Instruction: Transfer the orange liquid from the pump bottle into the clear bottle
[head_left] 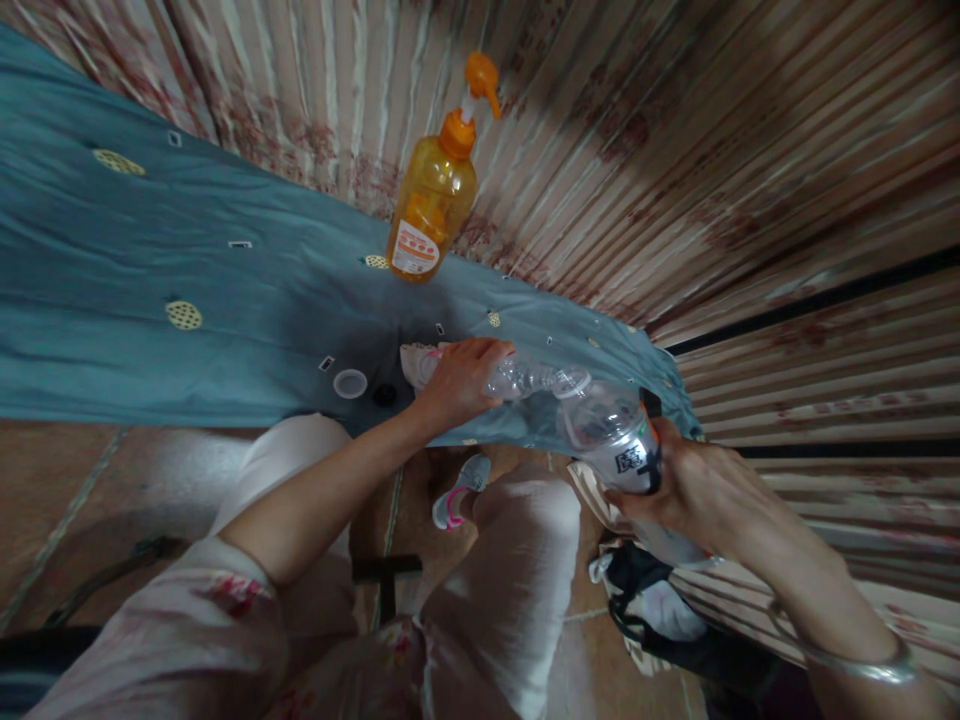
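Observation:
My left hand (465, 385) is wrapped round a small clear plastic bottle (517, 380) with a pale label, lying almost level over the cloth's front edge. My right hand (679, 475) grips a larger clear plastic bottle (600, 425) by its labelled middle; dark characters show on the white label. This bottle is tilted, its neck pointing left toward the small bottle's neck. The two necks meet or overlap; I cannot tell whether they touch. Any liquid inside is not discernible. Left of my left hand, a white cap (349, 383) and a small black round piece (385, 394) lie on the cloth.
A teal cloth with pineapple prints (247, 290) covers the narrow surface. An orange pump bottle (439, 205) stands near its back edge. Pleated patterned curtains (675, 140) hang behind and to the right. Below are my knees, a tiled floor (60, 490) and a dark-and-white bag-like bundle (652, 595).

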